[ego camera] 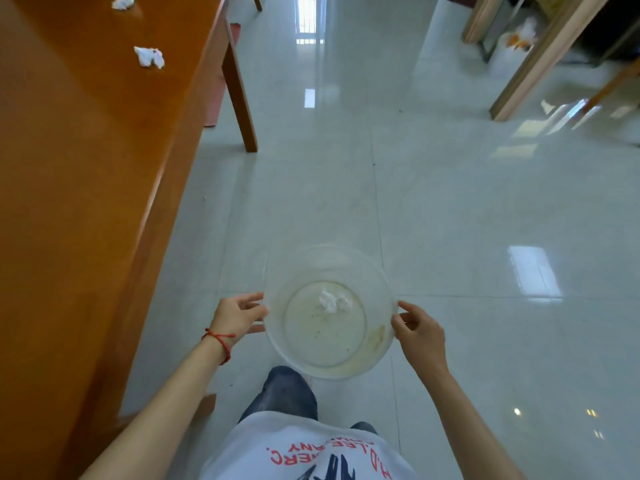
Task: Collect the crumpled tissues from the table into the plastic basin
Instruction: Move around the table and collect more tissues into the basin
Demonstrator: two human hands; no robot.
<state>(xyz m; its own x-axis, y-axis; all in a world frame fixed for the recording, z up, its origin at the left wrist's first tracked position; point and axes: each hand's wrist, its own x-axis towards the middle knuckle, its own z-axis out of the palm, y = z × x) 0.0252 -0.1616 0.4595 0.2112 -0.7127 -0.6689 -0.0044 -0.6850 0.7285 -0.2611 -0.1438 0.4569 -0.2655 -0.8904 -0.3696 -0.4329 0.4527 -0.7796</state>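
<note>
The floor [450, 220] fills most of the view; the wooden surface [69, 168] runs along the left. Both hands grasp the basin [377, 282] by its rim, left hand [235, 315] and right hand [420, 332], over the floor. One tissue [334, 300] lies inside; two tissues [149, 57] [123, 1] lie on the surface.

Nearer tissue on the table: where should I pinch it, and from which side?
Probably from above. The nearer tissue lies loose on the table, a crumpled wad with raised folds; pinch its upper ridge with fingertips. The left hand is on the table side, though both hands now hold the basin.
</note>
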